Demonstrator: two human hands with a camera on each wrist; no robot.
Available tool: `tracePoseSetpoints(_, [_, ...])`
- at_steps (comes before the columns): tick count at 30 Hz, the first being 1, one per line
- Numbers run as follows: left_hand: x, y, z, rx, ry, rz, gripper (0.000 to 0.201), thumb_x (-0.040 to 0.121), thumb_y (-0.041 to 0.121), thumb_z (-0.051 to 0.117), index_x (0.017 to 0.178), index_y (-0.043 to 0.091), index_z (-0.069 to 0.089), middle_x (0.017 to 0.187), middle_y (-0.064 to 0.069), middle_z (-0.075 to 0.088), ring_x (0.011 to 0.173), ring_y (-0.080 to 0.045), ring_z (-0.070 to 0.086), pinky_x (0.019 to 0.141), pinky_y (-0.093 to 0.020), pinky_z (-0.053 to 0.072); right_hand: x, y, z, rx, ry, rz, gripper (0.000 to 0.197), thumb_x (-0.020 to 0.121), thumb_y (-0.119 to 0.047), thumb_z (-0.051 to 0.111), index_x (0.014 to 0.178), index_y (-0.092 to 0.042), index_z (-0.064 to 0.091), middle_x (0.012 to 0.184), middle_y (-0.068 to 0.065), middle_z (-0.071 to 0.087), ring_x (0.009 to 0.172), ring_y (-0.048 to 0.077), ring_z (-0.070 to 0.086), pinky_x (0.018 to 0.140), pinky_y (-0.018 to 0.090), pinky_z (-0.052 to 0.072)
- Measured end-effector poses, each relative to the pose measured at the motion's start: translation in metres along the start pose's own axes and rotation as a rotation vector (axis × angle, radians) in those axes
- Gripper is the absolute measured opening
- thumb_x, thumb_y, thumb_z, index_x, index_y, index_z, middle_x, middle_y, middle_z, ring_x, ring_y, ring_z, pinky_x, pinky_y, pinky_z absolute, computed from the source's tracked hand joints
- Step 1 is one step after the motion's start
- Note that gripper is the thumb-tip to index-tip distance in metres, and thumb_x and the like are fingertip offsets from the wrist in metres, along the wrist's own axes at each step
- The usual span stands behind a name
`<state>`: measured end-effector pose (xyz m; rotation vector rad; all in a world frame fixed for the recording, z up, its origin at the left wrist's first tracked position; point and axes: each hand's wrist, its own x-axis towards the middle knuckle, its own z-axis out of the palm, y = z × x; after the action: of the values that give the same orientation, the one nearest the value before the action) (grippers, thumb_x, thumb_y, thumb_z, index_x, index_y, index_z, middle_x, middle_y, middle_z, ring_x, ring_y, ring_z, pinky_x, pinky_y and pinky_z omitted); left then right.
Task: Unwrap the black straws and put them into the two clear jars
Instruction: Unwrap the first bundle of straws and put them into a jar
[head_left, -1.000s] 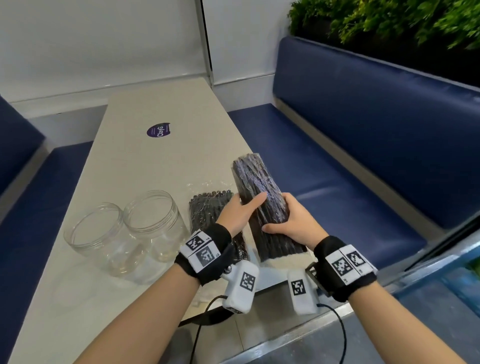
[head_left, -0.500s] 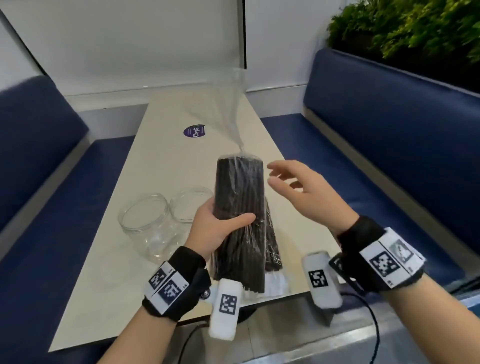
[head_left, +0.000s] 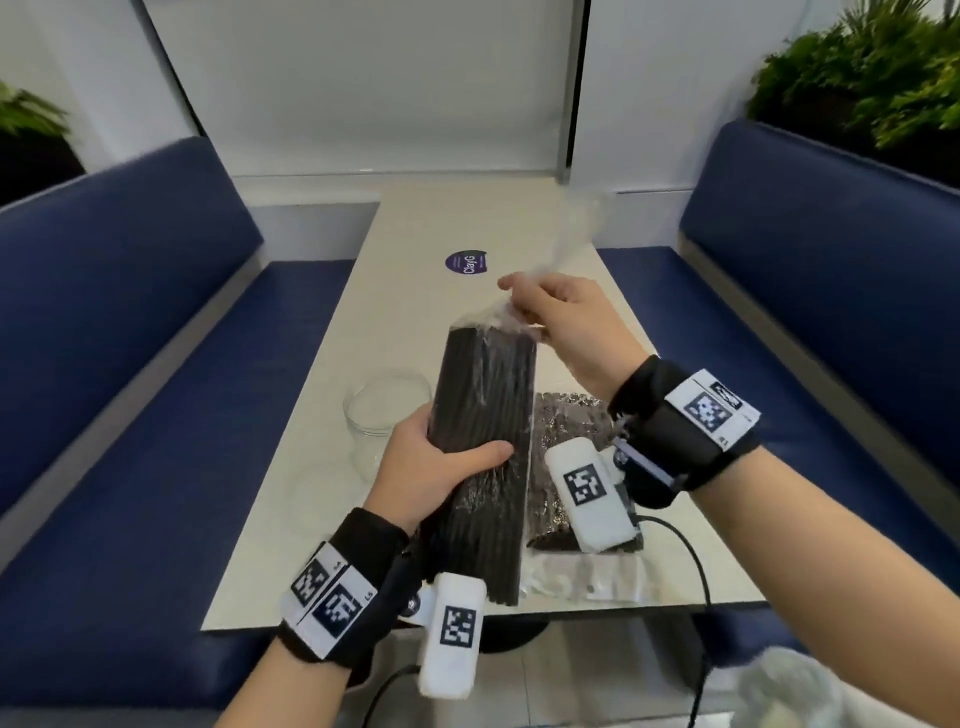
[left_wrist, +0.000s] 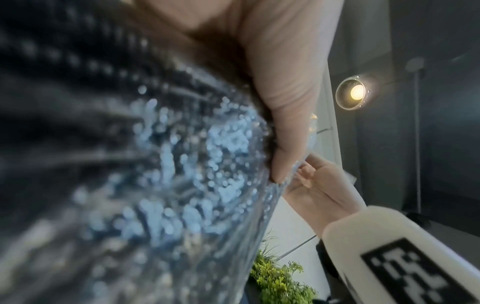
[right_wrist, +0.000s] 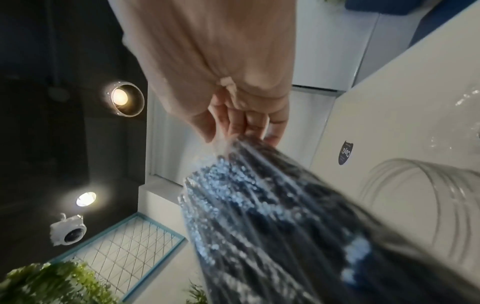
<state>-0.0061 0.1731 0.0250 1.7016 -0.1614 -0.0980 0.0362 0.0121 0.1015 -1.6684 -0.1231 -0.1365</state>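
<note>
A bundle of black straws (head_left: 483, 447) in clear plastic wrap stands upright over the table's near edge. My left hand (head_left: 431, 467) grips its middle, thumb across the front; up close the bundle (left_wrist: 130, 164) fills the left wrist view. My right hand (head_left: 550, 317) pinches the loose clear wrap (head_left: 571, 239) at the bundle's top; its fingers (right_wrist: 241, 125) close on the plastic above the straw ends (right_wrist: 233, 185). A second wrapped bundle (head_left: 566, 467) lies flat on the table behind. One clear jar (head_left: 384, 410) shows left of the held bundle; the other jar is hidden.
The white table (head_left: 415, 312) carries a round purple sticker (head_left: 467, 261) near its far end. Blue bench seats (head_left: 130, 415) flank it on both sides. A flat clear plastic sheet (head_left: 587, 577) lies at the near edge. Green plants (head_left: 872, 88) sit behind the right bench.
The left hand raised the bundle upright off the table. The right hand, open beside the top half a second ago, has now closed on the loose wrap. The camera view swung left.
</note>
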Motion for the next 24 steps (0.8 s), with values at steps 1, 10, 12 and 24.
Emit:
tracePoseSetpoints(1, [-0.001, 0.0, -0.004, -0.004, 0.011, 0.0, 0.034, 0.065, 0.012, 0.083, 0.09, 0.024, 0.062, 0.093, 0.007, 0.07, 0.086, -0.009, 0.067, 0.069, -0.017, 0.053, -0.001, 0.002, 0.005, -0.012, -0.027, 0.003, 0.014, 0.092, -0.021, 0.053, 0.09, -0.009, 0.061, 0.071, -0.001, 0.055, 0.066, 0.005, 0.055, 0.066, 0.017, 0.045])
tracePoseSetpoints(10, [-0.01, -0.006, -0.026, 0.027, 0.015, -0.022, 0.036, 0.065, 0.012, 0.083, 0.091, 0.025, 0.062, 0.098, 0.004, 0.07, 0.091, -0.011, 0.066, 0.073, -0.022, 0.052, 0.003, 0.002, 0.019, 0.136, -0.118, 0.014, 0.013, 0.083, 0.003, 0.059, 0.082, -0.01, 0.06, 0.081, 0.002, 0.058, 0.067, 0.006, 0.058, 0.063, 0.013, 0.047])
tracePoseSetpoints(12, [-0.009, -0.006, -0.029, 0.032, 0.018, -0.024, 0.035, 0.066, 0.013, 0.082, 0.09, 0.026, 0.061, 0.097, 0.004, 0.07, 0.091, -0.011, 0.066, 0.074, -0.023, 0.052, 0.0, 0.006, 0.024, 0.11, -0.108, 0.01, 0.007, 0.083, -0.003, 0.062, 0.08, -0.009, 0.06, 0.086, 0.0, 0.058, 0.067, 0.0, 0.058, 0.062, 0.011, 0.047])
tracePoseSetpoints(24, [-0.011, -0.007, -0.033, 0.029, -0.02, -0.054, 0.04, 0.061, 0.018, 0.086, 0.091, 0.027, 0.062, 0.096, 0.004, 0.071, 0.09, -0.011, 0.067, 0.072, -0.022, 0.052, 0.0, 0.013, 0.035, 0.193, -0.053, 0.062, 0.008, 0.08, -0.009, 0.065, 0.075, -0.009, 0.059, 0.072, 0.001, 0.059, 0.062, 0.004, 0.058, 0.063, 0.015, 0.046])
